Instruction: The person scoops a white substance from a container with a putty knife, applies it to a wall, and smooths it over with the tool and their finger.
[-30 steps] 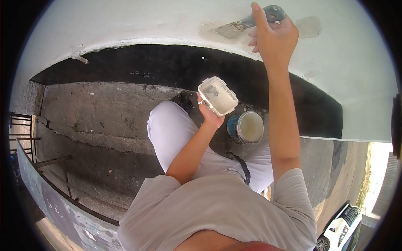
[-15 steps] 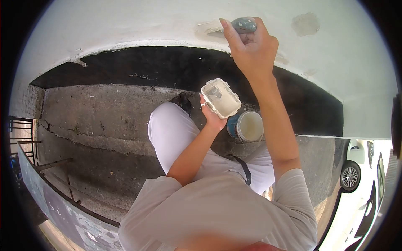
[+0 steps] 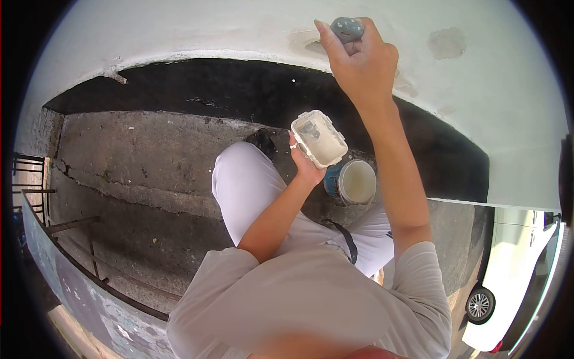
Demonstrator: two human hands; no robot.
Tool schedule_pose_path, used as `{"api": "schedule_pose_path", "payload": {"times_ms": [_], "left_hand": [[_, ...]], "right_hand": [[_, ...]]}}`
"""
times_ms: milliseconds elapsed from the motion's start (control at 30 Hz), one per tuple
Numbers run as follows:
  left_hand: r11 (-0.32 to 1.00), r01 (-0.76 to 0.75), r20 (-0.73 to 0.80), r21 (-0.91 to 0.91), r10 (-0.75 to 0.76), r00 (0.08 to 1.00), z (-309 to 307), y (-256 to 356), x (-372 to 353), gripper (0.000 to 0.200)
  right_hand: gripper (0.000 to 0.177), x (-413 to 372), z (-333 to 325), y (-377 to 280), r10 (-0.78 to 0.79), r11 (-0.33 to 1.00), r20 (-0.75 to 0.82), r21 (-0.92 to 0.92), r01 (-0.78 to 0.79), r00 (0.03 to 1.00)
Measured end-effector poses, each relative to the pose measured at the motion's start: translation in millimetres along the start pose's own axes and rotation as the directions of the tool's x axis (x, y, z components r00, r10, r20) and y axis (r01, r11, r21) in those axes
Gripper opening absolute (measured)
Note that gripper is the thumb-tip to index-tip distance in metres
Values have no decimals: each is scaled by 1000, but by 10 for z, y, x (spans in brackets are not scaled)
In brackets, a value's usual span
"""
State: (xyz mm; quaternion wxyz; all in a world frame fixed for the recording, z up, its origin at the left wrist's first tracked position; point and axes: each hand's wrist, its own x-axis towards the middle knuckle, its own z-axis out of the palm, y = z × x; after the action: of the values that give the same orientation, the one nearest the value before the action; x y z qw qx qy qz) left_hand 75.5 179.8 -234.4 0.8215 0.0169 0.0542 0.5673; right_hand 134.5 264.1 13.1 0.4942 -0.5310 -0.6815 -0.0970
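My right hand [image 3: 359, 60] is raised against the white wall [image 3: 179, 30] and grips a putty knife by its blue-grey handle [image 3: 347, 27]; the blade is hidden behind my fingers, over a patch of fresh filler [image 3: 305, 42]. In my left hand [image 3: 306, 167] sits a small white rectangular tub [image 3: 318, 139], tilted, with pale filler inside. A second dried filler patch [image 3: 447, 43] marks the wall to the right.
A blue bucket [image 3: 351, 182] with pale paste stands on the concrete floor [image 3: 137, 155] below the tub, beside my knee. A black band [image 3: 209, 90] runs along the wall's base. A metal railing [image 3: 78, 251] lies at left. A white car [image 3: 514, 275] passes at lower right.
My right hand slid left along the wall with the putty knife, so the blade went out of sight. The tub shifted slightly right and up. A white car moved through at lower right.
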Motion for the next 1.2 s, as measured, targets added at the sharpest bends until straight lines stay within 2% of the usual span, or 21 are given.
{"api": "schedule_pose_path", "payload": {"times_ms": [100,200,300,400,500,600,700,800,900,1000,1100,1133,1200], "left_hand": [[999,-29,-114,-17,27,993,0,-19,21,71],[1000,-19,-113,-23,16,994,18,-25,13,71],[999,-24,-84,-31,21,996,11,-40,34,71],[999,-31,-80,-41,27,996,-2,-56,38,70],[999,-15,-82,-48,11,997,9,-66,35,70],[999,-3,-115,-41,-1,993,39,-70,17,71],[999,-13,-112,-45,7,994,31,-76,16,72],[999,-13,-77,-44,10,997,-23,-84,42,71],[1000,-7,-64,-13,6,998,-6,-87,21,71],[1000,-10,-112,-11,8,994,-1,-97,22,72],[1000,-12,-94,-19,10,996,-15,-95,20,72],[1000,-12,-102,-18,11,995,-17,-93,19,72],[1000,-12,-120,-18,9,993,-5,-91,13,72]], "right_hand": [[37,92,49,76,-42,995,-87,87,49,995],[35,132,-62,-24,100,993,-52,67,-96,994],[35,57,-67,51,-44,995,-103,87,53,994],[37,-26,-44,56,-6,994,-23,111,9,1000],[36,11,27,191,-70,995,-65,62,74,995],[34,81,-34,217,97,980,-79,183,-81,992],[35,66,-171,-59,308,942,-73,161,-294,948],[35,-3,-112,99,140,973,-134,201,-111,981],[36,-7,-34,179,104,979,-69,184,-90,992],[37,56,3,235,134,960,-90,261,-107,987],[37,99,-181,21,419,858,-89,364,-363,903],[38,96,-245,39,434,845,-68,375,-380,898],[39,63,-270,111,341,891,-96,350,-289,935]]}}
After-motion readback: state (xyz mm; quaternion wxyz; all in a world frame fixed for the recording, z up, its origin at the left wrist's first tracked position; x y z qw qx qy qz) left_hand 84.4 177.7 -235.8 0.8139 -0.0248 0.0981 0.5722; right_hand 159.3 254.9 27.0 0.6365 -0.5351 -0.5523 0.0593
